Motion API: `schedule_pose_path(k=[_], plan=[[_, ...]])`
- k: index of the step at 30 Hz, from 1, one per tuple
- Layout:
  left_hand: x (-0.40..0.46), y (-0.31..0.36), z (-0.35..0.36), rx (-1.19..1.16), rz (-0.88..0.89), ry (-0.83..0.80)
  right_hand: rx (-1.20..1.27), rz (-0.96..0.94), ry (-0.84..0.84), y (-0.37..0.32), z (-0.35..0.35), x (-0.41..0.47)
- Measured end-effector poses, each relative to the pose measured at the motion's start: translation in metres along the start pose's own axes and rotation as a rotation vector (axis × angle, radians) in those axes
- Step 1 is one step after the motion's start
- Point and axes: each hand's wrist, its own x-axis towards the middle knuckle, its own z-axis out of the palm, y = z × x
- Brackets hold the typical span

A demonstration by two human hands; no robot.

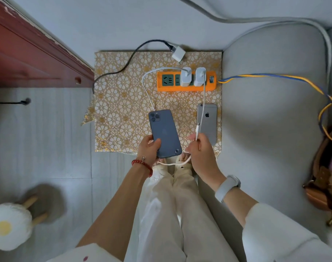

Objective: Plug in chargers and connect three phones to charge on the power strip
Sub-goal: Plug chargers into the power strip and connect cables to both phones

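An orange power strip [186, 88] lies at the far side of a gold-flowered cloth [121, 103]. Two white chargers [186, 77] [199, 76] are plugged into it. A third white charger [178, 53] with a black cable lies loose at the cloth's far edge. My left hand [149, 148] grips a dark blue phone [164, 133], back side up, above the cloth. My right hand [199, 148] pinches a white cable [197, 129] near its plug end; the cable runs up to the right charger. A silver phone [208, 121] lies back up on the cloth beside that hand.
A grey sofa cushion [271, 110] borders the cloth on the right, with a brown bag [320, 178] at its edge. The strip's blue-yellow cord [275, 75] crosses the cushion. A red wooden door [29, 53] stands at left. A fried-egg stool [10, 225] sits lower left.
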Motion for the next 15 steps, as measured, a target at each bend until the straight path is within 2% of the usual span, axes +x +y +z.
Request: schedule_pose_path(k=[4, 8, 15], plan=[[-0.010, 0.014, -0.012, -0.175, 0.052, 0.035, -0.036, -0.024, -0.165, -0.006, 0.003, -0.029], [-0.015, 0.028, -0.018, -0.264, 0.075, 0.046, -0.164, -0.072, -0.194, -0.011, 0.009, -0.040], [-0.025, 0.036, -0.017, -0.439, 0.086, -0.007, -0.136, -0.076, -0.243, -0.026, 0.019, -0.039]])
